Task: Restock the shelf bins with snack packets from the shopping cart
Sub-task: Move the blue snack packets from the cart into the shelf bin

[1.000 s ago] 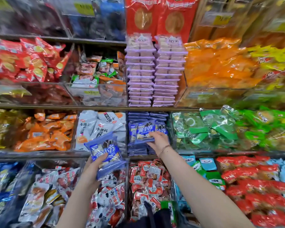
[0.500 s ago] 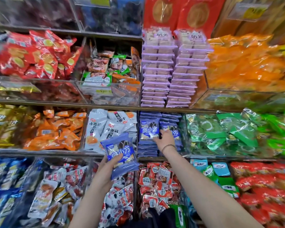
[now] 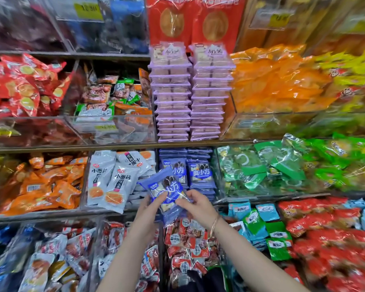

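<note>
**Two hands ready a blue snack packet in front of its matching bin**

A wall of shelves (image 3: 118,145) fills the view, every tier split into clear bins of bright snack bags. From the centre, two stacks of purple trays (image 3: 190,102) stand at 12 o'clock, green bags (image 3: 272,169) lie at 4 o'clock and white packets (image 3: 112,180) at 8 o'clock. Just below centre, at 6 o'clock, is the blue bin (image 3: 200,172), with flat blue packets stacked in two columns.

Directly in front of that bin is the held packet (image 3: 167,187), tilted with its top toward 11 o'clock. At least one more seems to lie beneath it.

The hands are close together, both on the packet. The left hand (image 3: 148,209) grips it from 7 o'clock, thumb across the front. The right hand (image 3: 198,204), bracelet (image 3: 214,225) at the wrist, pinches its lower right edge.

To do this step well, the right hand should probably peel off one packet, turn it label forward and level, and lay it flat on the lower column.
</note>
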